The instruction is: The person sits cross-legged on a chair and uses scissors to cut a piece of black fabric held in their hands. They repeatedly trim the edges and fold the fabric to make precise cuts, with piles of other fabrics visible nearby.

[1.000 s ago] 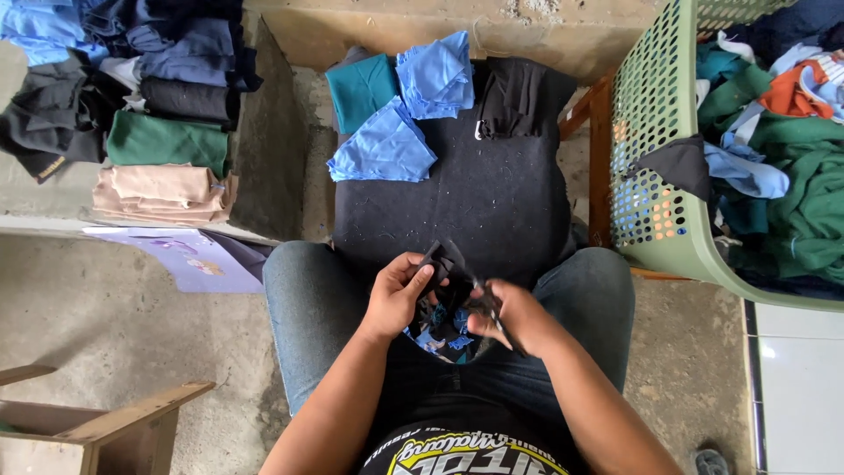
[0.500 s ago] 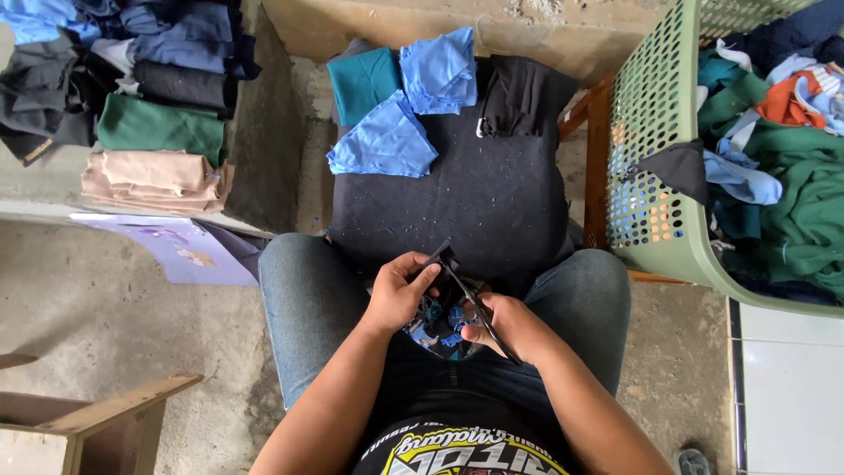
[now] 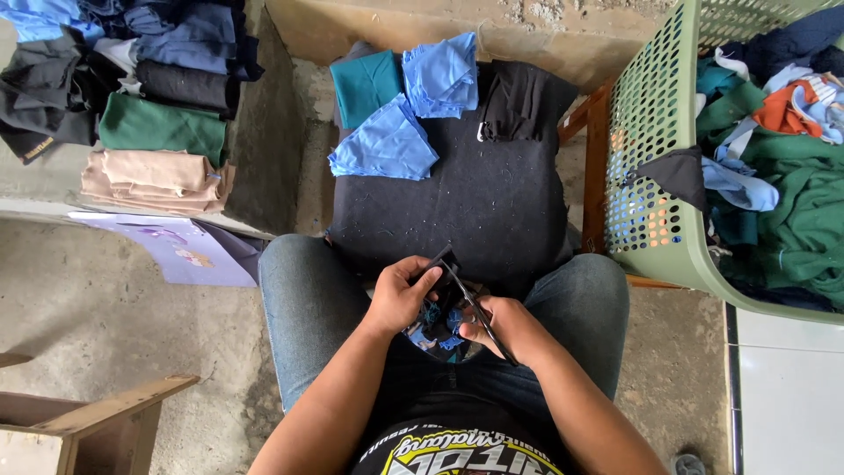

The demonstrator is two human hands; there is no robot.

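Two hands work over the lap: the left hand (image 3: pixel 400 295) and right hand (image 3: pixel 510 324) each pinch an edge of a small dark cloth (image 3: pixel 448 303) with blue print, held just before the dark cushion (image 3: pixel 457 207), beside a green basket (image 3: pixel 659 176)

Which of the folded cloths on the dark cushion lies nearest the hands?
The light blue cloth at the cushion's left front; the teal cloth, the other blue cloth and the black cloth lie farther back.
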